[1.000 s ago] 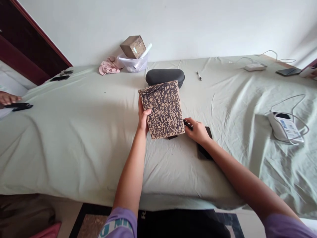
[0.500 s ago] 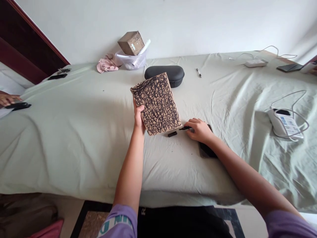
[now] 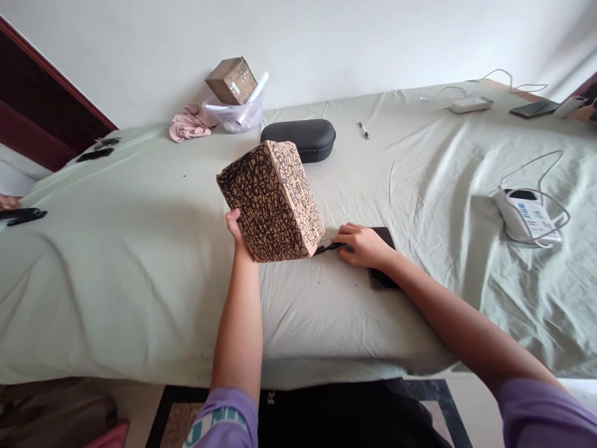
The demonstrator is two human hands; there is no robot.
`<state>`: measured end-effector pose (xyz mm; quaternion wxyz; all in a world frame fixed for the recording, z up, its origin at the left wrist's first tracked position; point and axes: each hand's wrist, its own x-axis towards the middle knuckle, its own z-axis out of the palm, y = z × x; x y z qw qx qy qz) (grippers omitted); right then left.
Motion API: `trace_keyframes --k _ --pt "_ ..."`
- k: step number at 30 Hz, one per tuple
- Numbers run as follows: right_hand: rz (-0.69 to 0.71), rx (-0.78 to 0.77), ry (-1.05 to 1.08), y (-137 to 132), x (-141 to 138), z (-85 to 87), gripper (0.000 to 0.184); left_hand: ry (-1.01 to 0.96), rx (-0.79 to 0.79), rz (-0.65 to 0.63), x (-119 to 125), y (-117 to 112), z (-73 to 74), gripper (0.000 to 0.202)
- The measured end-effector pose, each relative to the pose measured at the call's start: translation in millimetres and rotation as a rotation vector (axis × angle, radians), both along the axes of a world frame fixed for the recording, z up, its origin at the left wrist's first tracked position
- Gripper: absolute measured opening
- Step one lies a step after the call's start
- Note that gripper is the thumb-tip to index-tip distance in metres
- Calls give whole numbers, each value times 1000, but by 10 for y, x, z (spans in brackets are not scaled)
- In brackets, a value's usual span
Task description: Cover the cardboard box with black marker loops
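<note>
A small cardboard box (image 3: 268, 205), covered in black looping scribbles, is tilted above the cloth with two scribbled faces showing. My left hand (image 3: 234, 225) is closed around its lower left side, thumb on the near face and other fingers hidden behind. Just right of the box, my right hand (image 3: 357, 244) is closed on a black marker (image 3: 330, 247). The marker points left, with its tip close to the box's lower right corner; whether they touch I cannot tell. Partly under my right wrist lies a dark phone (image 3: 383, 280).
Behind the box are a black zip case (image 3: 314, 140), a pen (image 3: 364, 130) and a plastic basin (image 3: 240, 118) with another carton (image 3: 232, 81). A pink cloth (image 3: 191, 123) lies beside it. A white corded device (image 3: 527, 214) sits right. Another person's hand (image 3: 9, 202) shows far left.
My left hand has turned the box, so a second scribbled side shows, and moved it slightly left. The marker cap seen on the cloth earlier no longer shows separately. The view has shifted a little.
</note>
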<state>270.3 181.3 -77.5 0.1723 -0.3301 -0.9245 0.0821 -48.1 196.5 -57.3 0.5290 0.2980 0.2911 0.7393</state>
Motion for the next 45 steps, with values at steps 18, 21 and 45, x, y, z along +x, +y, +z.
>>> trace_keyframes --k 18,21,45 --pt "117 14 74 5 -23 -39 35 26 42 26 -9 -10 -3 64" --pt "119 23 78 4 -20 -35 34 31 39 24 -14 -11 -8 65" --pt "69 79 -17 -31 -37 -44 37 -75 28 -57 13 -48 5 55"
